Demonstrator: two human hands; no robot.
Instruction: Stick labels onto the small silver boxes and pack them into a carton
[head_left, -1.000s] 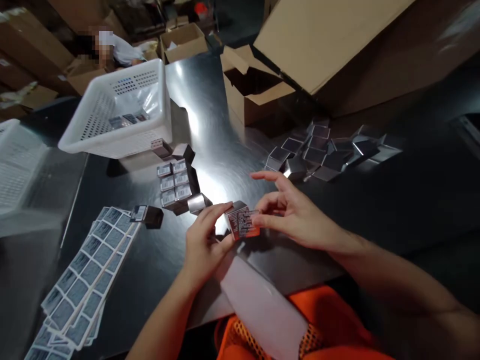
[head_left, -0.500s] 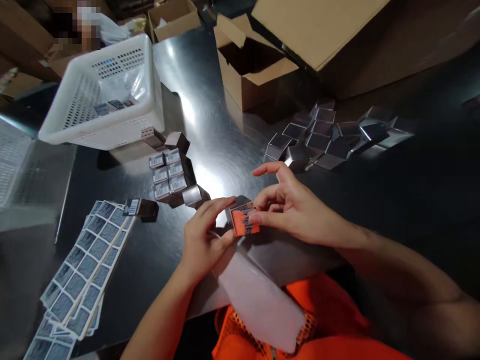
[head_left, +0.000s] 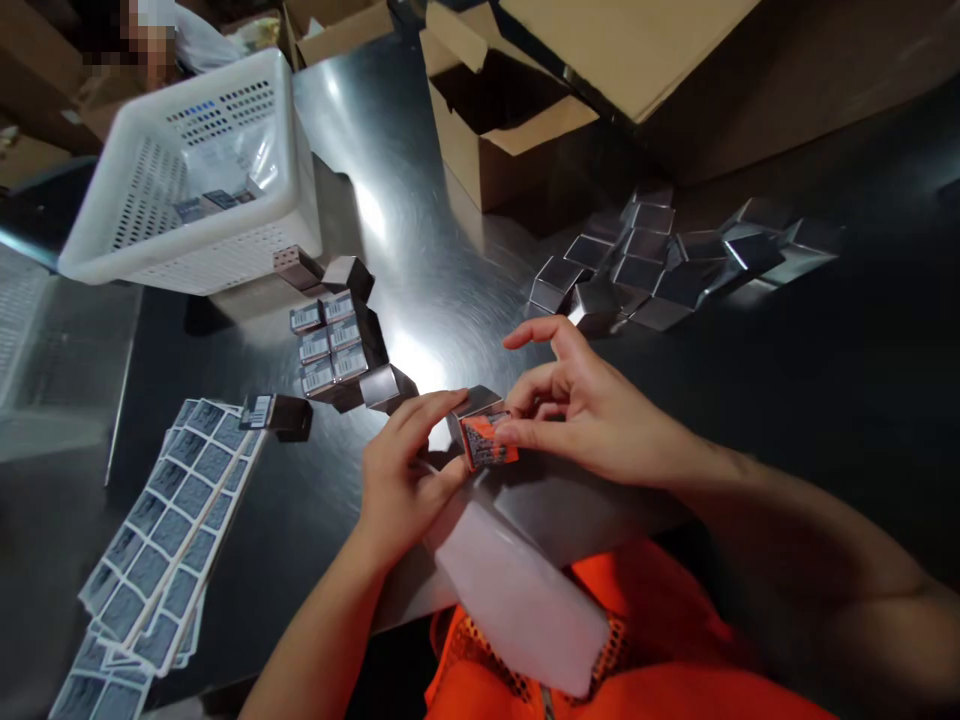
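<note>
My left hand (head_left: 409, 470) grips a small dark glossy box (head_left: 480, 402) from its left side, with fingers over the top and the thumb at the lower edge. On the box's near face a label (head_left: 487, 442) shows grey print with an orange sheen. The thumb and a curled finger of my right hand (head_left: 559, 405) pinch at the label's right edge, while the index finger points out to the left. How much of the label sticks to the box I cannot tell. Below the hands a blank white sheet (head_left: 525, 600) hangs past the table edge.
Boxes with barcode labels (head_left: 330, 345) stand grouped left of my hands. One labelled box (head_left: 277, 415) touches the sticker sheets (head_left: 172, 520). Behind stand a white basket (head_left: 210, 240) and an open carton (head_left: 461, 150). Several plain dark boxes (head_left: 645, 250) lie at the right.
The label's face has turned from mostly orange to greyer, with its print showing more. Both hands keep nearly the same place. The view has shifted slightly.
</note>
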